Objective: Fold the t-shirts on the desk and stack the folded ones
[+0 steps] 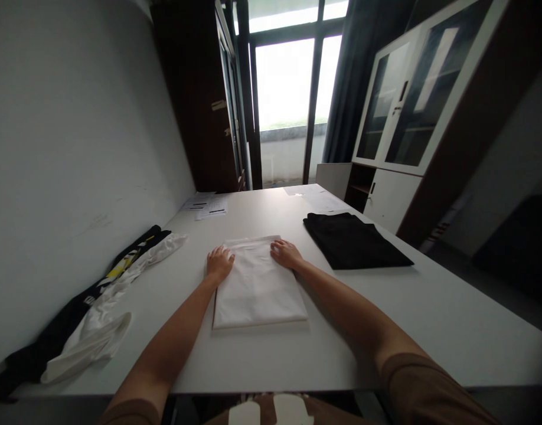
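Observation:
A white folded garment [260, 289] lies flat as a neat rectangle on the white table, in front of me. My left hand [220, 262] rests on its far left edge, fingers stretched out and partly over the cloth. On the far right corner lies my right hand [286, 252], its fingers laid flat on the fabric. Neither hand grips the cloth. To the right of my right arm is a black folded garment [355, 242], apart from both hands.
Along the left wall lie a crumpled white cloth [98, 330] and a black cloth with yellow and white print [116, 268]. Papers [206, 203] sit at the far left of the table [262, 360], and more sheets [322, 199] at the far right. A glass-door cabinet [399, 100] stands beyond.

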Available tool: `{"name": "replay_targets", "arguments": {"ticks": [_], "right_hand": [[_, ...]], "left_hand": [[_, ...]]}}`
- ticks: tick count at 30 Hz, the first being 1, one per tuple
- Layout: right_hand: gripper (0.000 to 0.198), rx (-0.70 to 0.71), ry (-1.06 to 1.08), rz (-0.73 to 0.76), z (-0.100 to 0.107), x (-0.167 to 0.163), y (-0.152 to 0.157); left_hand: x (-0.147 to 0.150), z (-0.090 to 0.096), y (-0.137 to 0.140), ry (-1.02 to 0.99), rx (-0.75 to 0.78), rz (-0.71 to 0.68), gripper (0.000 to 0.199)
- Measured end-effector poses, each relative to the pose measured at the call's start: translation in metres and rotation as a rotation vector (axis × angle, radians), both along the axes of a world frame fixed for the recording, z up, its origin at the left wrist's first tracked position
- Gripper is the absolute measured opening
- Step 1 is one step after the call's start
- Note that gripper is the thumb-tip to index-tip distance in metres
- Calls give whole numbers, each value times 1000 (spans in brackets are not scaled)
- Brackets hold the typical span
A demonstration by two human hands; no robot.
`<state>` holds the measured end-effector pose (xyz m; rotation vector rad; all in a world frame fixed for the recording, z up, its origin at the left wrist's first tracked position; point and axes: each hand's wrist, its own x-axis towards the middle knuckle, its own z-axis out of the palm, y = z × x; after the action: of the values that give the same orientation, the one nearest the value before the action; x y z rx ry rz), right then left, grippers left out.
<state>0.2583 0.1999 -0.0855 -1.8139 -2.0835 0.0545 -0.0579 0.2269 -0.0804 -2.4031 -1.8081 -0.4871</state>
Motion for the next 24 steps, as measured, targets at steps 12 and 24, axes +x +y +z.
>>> {"name": "replay_targets", "arguments": {"ticks": [12, 24], "right_hand": [[42, -5, 0, -10, -1, 0, 1], [43, -39, -6, 8, 7, 2, -1]], "left_hand": [[24, 0, -25, 146, -233, -401, 62], [30, -6, -26, 88, -196, -527, 57]]}}
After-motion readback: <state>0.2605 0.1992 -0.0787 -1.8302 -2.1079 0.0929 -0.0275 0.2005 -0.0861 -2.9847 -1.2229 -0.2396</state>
